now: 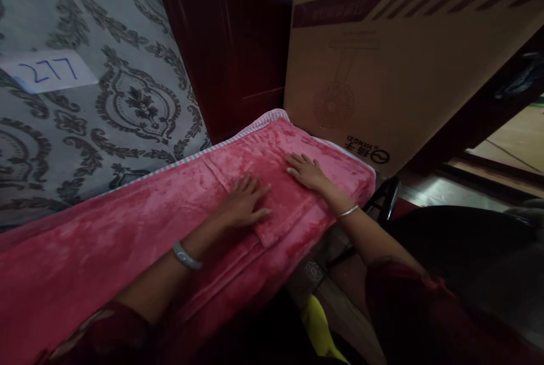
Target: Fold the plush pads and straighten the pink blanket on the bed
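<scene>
Dark red sleeves (403, 297) lie nearest the camera, one on each lower side, with bare forearms extending over a pink plush cover (127, 200). The cover lies along a long, narrow surface beside a patterned wall (140, 98), its far end near a cardboard box (403, 81). Towards that end rests a folded flap (289, 206) of similar cloth; whether it is separate or part of the cover cannot be determined. Judged by its nap, the material is soft, limp, fairly light and not fragile, though liable to ruck; the near corner or straight edge appears the best hold. Left hand (242, 203): palm down, fingers extended, thumb spread, resting at the flap's left side, grasping nothing. Right hand (308, 172): palm down, flat, fingers slightly parted, on the flap's far right part, grasping nothing. Forearms converge from either side.
</scene>
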`<state>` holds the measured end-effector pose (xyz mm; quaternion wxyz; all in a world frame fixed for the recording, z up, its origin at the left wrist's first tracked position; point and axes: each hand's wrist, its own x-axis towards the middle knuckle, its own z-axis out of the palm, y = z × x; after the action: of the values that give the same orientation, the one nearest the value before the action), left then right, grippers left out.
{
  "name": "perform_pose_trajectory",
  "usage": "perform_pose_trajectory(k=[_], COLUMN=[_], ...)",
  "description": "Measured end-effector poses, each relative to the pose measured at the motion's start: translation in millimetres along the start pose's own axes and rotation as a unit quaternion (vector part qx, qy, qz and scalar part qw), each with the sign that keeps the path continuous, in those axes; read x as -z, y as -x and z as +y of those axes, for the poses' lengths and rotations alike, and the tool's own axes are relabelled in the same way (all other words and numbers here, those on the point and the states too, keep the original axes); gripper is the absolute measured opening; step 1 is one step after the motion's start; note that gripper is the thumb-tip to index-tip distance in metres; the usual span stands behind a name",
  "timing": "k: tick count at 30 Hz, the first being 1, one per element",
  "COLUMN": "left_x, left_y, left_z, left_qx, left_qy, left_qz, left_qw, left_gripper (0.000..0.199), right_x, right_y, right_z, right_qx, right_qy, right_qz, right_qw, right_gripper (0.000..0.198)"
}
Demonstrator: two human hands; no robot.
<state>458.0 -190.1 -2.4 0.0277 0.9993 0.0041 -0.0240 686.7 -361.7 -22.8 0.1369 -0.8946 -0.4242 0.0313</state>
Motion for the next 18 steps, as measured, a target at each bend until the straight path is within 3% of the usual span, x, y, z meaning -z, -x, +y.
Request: perform_pose_trajectory(k=[3,7,14,18], left_x=[-25.4,-47.6,-36.1,-27.9], left_y=[8.9,11.5,12.3,40.3], left_z=[17.7,22.3,22.0,26.1], left_qx=[-0.006,0.011,0.009,0.041], left_qy=[0.011,0.012,0.062,0.11], left_qz=[0.013,0.042,0.023,0.035], left_qw=[1.0,0.999,0.998,0.992], left_gripper=[0.082,0.08,0.069,0.061], right_x=[-15.3,-29.0,-36.3,-41.0], right_y=[19.4,24.1,22.8,22.7], right_z=[14.5,22.2,26.2,31.1], right_qx=[0.009,0.019,0.019,0.019], right_qy=[0.023,0.036,0.056,0.05], right_qz=[-0.01,0.008,0.028,0.039], right_qw=[1.0,0.999,0.998,0.998], right_gripper=[0.062,0.062,0.062,0.062])
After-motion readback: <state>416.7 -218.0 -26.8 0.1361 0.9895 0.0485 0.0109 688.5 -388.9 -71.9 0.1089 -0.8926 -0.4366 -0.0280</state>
